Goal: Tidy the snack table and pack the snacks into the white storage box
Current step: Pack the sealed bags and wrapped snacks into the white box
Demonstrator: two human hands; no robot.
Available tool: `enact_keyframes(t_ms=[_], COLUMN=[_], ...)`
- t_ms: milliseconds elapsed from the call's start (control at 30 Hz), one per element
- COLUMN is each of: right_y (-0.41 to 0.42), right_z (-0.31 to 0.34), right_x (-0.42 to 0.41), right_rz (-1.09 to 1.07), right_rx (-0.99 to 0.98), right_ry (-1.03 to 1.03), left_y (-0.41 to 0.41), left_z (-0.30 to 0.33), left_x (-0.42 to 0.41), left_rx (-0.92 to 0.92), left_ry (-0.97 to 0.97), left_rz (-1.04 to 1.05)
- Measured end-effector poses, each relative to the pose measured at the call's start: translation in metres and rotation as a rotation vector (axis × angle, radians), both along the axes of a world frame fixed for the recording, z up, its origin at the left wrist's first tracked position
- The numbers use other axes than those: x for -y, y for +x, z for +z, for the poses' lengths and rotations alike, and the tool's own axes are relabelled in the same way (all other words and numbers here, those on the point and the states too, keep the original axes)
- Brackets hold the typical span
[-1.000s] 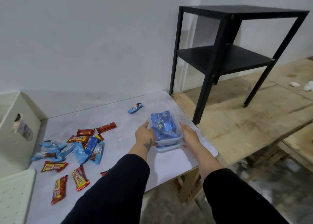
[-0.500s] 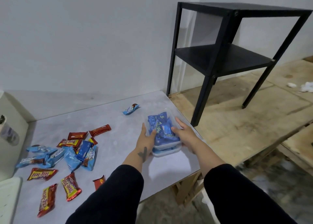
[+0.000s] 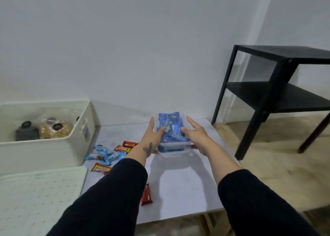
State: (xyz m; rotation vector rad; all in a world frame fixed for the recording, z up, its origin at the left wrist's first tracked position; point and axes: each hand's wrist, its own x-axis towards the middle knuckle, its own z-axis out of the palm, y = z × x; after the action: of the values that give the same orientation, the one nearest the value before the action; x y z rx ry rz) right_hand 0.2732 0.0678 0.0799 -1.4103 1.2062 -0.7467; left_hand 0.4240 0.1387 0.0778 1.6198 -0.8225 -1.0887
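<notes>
Snacks (image 3: 109, 154), box (image 3: 53, 150) on table (image 3: 187, 191)

wall (image 3: 125, 48): plain white, fills upper frame | black shelf unit (image 3: 278, 96): right edge | floor (image 3: 278, 178): plywood, lower right

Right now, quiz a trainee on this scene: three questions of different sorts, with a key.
1. True or false: both hands hold the clear tub of blue packets.
2. Where is the white box? A) left of the tub B) on the black shelf C) on the floor
3. Fill in: the lid lies on the table, in front of the ___.

Key: 1 true, with the left hand and the right hand on opposite sides; 2 A; 3 box.
</notes>
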Motion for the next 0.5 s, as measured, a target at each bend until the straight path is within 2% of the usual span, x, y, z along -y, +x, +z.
enact_keyframes(t_ms=[167, 300, 500], right_y=[0.086, 0.163, 0.289], right_z=[0.04, 0.063, 0.09], right_x=[-0.024, -0.045, -0.079], right_rz=[0.15, 0.227, 0.28], right_rx=[0.016, 0.043, 0.106], right_ry=[-0.04, -0.079, -0.11], left_y=[0.08, 0.151, 0.269], left_z=[0.037, 0.07, 0.102], left_x=[-0.038, -0.073, -0.116], left_rx=[0.108, 0.101, 0.132], left_ry=[-0.072, -0.037, -0.102], left_rz=[0.142, 0.176, 0.226])
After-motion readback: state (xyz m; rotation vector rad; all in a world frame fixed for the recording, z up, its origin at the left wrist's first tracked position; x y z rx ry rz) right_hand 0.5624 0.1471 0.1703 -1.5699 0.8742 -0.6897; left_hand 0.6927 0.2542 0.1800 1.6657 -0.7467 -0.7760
